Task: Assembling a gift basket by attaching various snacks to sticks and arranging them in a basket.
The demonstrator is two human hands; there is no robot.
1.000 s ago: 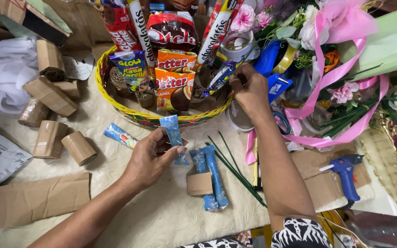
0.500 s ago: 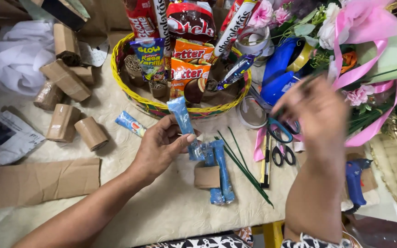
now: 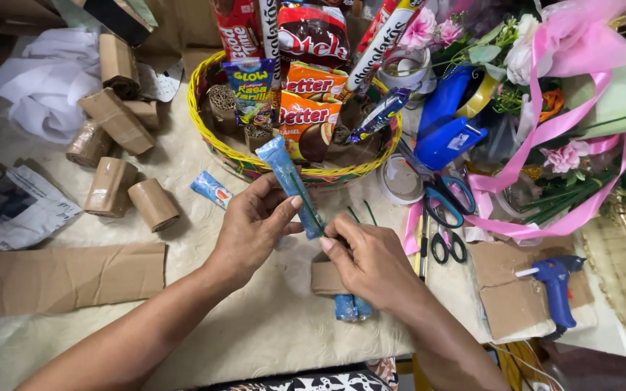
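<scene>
Over a cloth-covered surface (image 3: 182,188), a person's left hand (image 3: 251,228) keeps a clenched grip on a long blue snack stick packet (image 3: 291,185), tilted with its top end toward a yellow-rimmed woven basket (image 3: 204,137). The right hand (image 3: 371,261) pinches a thin green stick (image 3: 311,210) against the packet's lower end. The basket, just beyond the hands, is filled with snack packets (image 3: 306,116). More blue packets (image 3: 353,308) lie under the right wrist, and another (image 3: 211,190) lies near the basket. Cardboard rolls (image 3: 128,192) sit to the left; scissors (image 3: 443,210), pink ribbon (image 3: 537,137) and a blue glue gun (image 3: 556,286) lie to the right.
</scene>
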